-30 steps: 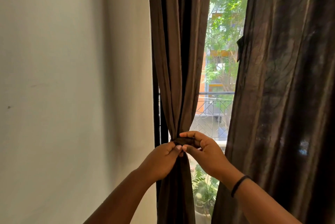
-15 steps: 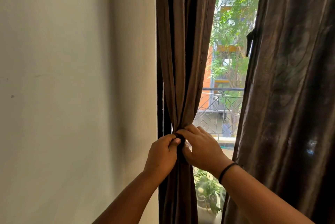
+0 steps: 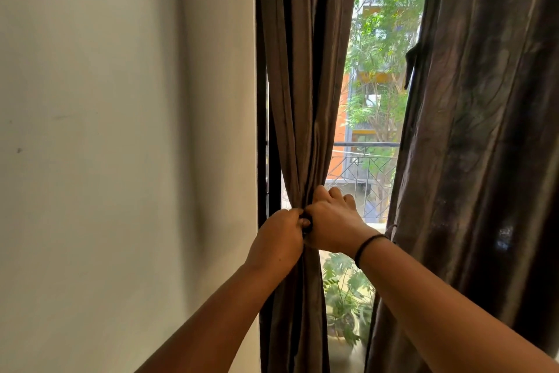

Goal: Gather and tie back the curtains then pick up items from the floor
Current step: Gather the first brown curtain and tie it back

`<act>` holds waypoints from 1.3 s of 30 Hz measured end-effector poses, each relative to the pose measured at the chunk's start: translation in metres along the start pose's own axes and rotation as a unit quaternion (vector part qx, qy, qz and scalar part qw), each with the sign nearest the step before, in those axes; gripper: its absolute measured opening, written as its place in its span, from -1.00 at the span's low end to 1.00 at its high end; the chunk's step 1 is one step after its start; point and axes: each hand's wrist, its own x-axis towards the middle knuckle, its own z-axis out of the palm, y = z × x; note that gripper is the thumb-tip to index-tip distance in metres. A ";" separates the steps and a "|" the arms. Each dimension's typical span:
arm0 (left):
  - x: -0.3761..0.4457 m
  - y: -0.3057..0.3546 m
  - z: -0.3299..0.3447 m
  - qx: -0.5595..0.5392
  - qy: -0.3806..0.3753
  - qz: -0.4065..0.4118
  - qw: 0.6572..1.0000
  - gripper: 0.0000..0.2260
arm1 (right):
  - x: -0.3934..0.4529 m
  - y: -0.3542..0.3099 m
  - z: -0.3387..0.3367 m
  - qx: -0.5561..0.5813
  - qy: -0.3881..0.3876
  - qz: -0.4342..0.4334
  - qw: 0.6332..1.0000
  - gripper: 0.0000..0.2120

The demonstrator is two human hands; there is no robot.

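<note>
Left hand point(image 3: 279, 236) fisted on gathered left curtain point(image 3: 305, 100); right hand point(image 3: 332, 221) pinching tie-back point(image 3: 306, 226), fingers wrapped behind bunch.

A: Position check. Wall point(image 3: 121, 130) at left, gathered curtain point(image 3: 305, 85) just right of it.
B: Confirmed. Second curtain point(image 3: 484, 130) far right, window gap point(image 3: 378, 70) between the two.
A: Hands?
B: Left hand point(image 3: 279, 239) and right hand point(image 3: 334, 226) touching, both on the gathered curtain (potted plant point(image 3: 344, 306) below, behind the glass).
</note>
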 end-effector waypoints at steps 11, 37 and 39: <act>-0.008 -0.006 -0.011 0.039 0.027 -0.020 0.999 -0.81 | -0.031 -0.011 0.027 0.338 0.193 0.073 0.918 -0.53; 0.003 -0.012 -0.043 -0.050 -0.077 -0.060 0.994 -0.79 | -0.030 -0.035 0.031 0.306 0.148 -0.008 0.940 -0.54; 0.003 -0.013 -0.043 -0.111 -0.083 -0.090 0.986 -0.79 | -0.038 -0.038 0.044 0.324 0.225 0.015 0.919 -0.60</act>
